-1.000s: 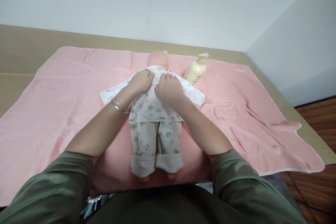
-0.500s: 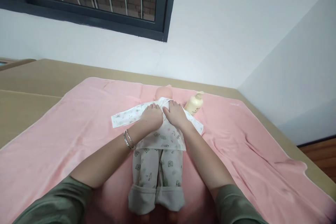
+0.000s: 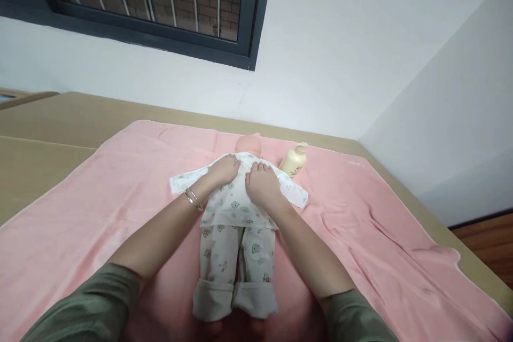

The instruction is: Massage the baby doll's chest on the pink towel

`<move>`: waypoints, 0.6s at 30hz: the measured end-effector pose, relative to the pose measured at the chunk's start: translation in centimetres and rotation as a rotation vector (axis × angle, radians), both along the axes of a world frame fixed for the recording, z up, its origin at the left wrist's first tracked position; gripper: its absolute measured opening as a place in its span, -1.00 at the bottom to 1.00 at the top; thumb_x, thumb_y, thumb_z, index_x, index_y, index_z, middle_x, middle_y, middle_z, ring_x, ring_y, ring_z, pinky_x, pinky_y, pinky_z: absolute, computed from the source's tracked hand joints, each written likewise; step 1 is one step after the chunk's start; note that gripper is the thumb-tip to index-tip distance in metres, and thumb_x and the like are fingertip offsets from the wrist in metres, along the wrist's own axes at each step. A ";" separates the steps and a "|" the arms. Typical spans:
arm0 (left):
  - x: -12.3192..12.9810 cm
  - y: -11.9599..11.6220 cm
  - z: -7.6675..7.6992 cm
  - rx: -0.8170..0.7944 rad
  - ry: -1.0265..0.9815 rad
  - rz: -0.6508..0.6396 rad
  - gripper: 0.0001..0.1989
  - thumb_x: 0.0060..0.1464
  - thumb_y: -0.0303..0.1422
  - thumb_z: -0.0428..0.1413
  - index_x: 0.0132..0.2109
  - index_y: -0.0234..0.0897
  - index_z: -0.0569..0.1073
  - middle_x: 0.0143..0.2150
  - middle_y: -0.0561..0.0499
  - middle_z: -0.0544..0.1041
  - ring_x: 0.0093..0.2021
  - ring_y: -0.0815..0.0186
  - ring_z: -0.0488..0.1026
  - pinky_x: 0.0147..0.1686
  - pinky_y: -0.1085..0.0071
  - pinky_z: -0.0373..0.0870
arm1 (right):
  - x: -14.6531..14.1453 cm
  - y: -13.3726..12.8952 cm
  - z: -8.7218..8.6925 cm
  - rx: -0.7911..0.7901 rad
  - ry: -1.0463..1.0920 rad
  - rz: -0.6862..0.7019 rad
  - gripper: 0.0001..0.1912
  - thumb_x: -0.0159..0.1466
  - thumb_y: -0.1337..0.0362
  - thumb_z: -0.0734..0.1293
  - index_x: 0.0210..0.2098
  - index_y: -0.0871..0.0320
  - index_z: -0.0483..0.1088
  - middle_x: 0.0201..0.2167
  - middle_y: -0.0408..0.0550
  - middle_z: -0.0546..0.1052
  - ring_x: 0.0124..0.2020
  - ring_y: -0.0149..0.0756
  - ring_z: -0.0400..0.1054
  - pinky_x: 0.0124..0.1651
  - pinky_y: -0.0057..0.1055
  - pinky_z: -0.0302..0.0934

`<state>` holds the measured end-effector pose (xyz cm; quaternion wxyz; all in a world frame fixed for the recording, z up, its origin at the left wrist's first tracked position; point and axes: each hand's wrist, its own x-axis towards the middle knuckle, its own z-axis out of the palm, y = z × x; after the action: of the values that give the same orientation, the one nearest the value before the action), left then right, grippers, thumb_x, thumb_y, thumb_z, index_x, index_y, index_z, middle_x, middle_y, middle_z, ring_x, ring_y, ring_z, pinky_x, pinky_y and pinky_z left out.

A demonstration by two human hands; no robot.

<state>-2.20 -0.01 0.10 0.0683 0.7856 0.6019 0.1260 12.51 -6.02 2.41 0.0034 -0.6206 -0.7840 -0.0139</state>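
Note:
A baby doll lies on its back with its head (image 3: 248, 144) toward the wall. It wears a white printed baby shirt (image 3: 228, 208) and matching pants (image 3: 219, 256) with turned-up cuffs. At the upper chest, near the neckline, my left hand (image 3: 225, 170) has its fingers drawn together on the shirt cloth; its thumb is hidden. My right hand (image 3: 263, 184) rests palm down on the other side of the chest, fingers laid on the cloth. Both shirt sleeves stretch out sideways.
A pink blanket (image 3: 352, 224) with some wrinkles covers much of the wooden surface (image 3: 52, 123). Beside the doll's right-hand shoulder in view is a cream pump bottle (image 3: 294, 160), tilted. A dark-framed window (image 3: 152, 43) is in the wall behind.
My right hand has slid a little down the doll's chest. My left hand has shifted slightly left and up toward the neckline. The view has moved slightly.

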 end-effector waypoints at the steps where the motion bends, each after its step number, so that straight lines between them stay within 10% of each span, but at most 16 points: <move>1: 0.1 -0.1 0.0 -0.006 0.006 0.018 -0.43 0.46 -0.32 -0.25 0.25 -0.59 0.49 0.28 -0.44 0.54 0.31 0.03 0.52 0.31 0.21 0.41 | 0.1 0.1 0.0 -0.005 0.012 0.001 -0.36 0.55 0.24 0.01 0.46 0.59 0.12 0.43 0.49 0.26 0.48 0.18 0.18 0.53 -0.03 0.02; 11: 3.3 -5.2 1.9 -0.055 0.226 -0.038 -0.57 0.26 -0.48 -0.03 0.13 -0.46 0.61 0.14 -0.45 0.61 0.21 -0.09 0.55 0.17 0.10 0.50 | 2.9 4.7 -1.6 -0.052 0.261 0.067 -0.38 0.56 0.14 0.01 0.41 0.46 0.22 0.50 0.34 0.20 0.53 0.02 0.09 0.55 -0.11 -0.04; 18: 1.4 -3.1 0.9 -0.051 0.051 -0.041 -0.47 0.41 -0.36 -0.16 0.31 -0.58 0.43 0.38 -0.48 0.44 0.43 -0.01 0.38 0.40 0.17 0.29 | 1.7 3.5 -2.3 0.008 0.249 -0.002 -0.33 0.55 0.12 0.02 0.50 0.42 0.08 0.52 0.32 0.15 0.56 0.11 0.00 0.57 0.03 -0.08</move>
<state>-0.83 -3.10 0.97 0.0756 0.7986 0.5904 0.0890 14.17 -2.52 0.07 0.1030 -0.6181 -0.7770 0.0603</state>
